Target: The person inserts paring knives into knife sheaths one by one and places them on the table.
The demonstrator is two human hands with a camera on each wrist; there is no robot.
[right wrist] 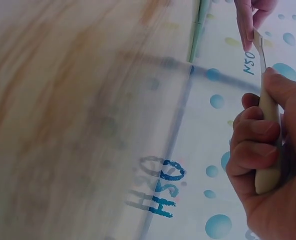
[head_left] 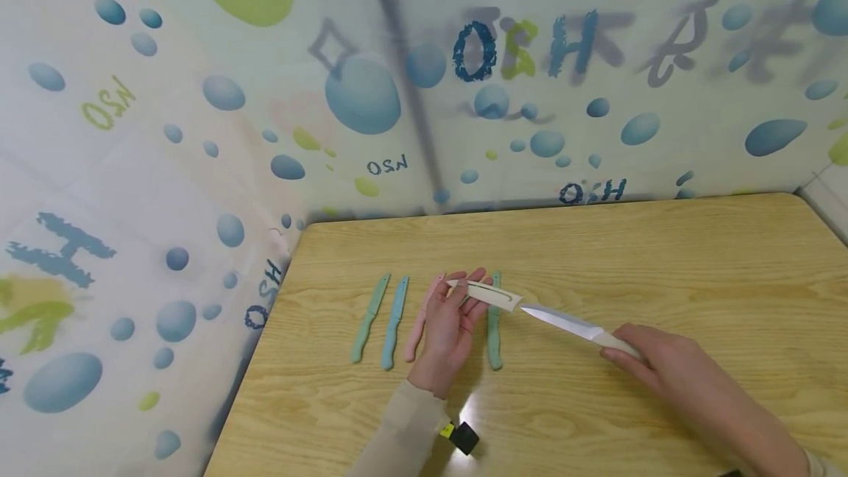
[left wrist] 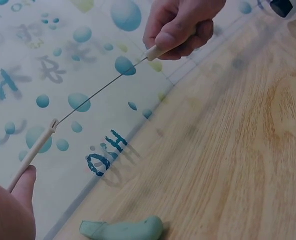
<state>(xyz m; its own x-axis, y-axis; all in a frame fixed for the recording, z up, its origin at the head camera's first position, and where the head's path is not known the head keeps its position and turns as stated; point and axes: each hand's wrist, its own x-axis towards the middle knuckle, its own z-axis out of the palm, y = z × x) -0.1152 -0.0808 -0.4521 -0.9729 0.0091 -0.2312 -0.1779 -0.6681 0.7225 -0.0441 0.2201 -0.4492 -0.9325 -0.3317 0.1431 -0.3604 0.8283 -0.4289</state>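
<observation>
My left hand (head_left: 453, 330) holds a cream blade sheath (head_left: 495, 297) between thumb and fingers, its open end facing right. In my right hand (head_left: 669, 355) is the cream handle of a kitchen knife (head_left: 563, 321), fingers wrapped round it as the right wrist view shows. The bare blade points left, its tip at the sheath's mouth; whether the tip is inside cannot be told. Below my left hand lie a pink sheathed knife (head_left: 416, 330), partly hidden, and a green sheathed knife (head_left: 494, 341). The left wrist view catches a green handle (left wrist: 122, 230).
Left of the hands, another green sheathed knife (head_left: 370, 321) and a blue sheathed knife (head_left: 394, 326) lie side by side on the wooden table (head_left: 662, 256). A patterned curtain (head_left: 450, 160) borders its back and left sides. A small black block (head_left: 464, 438) shows beside my left sleeve.
</observation>
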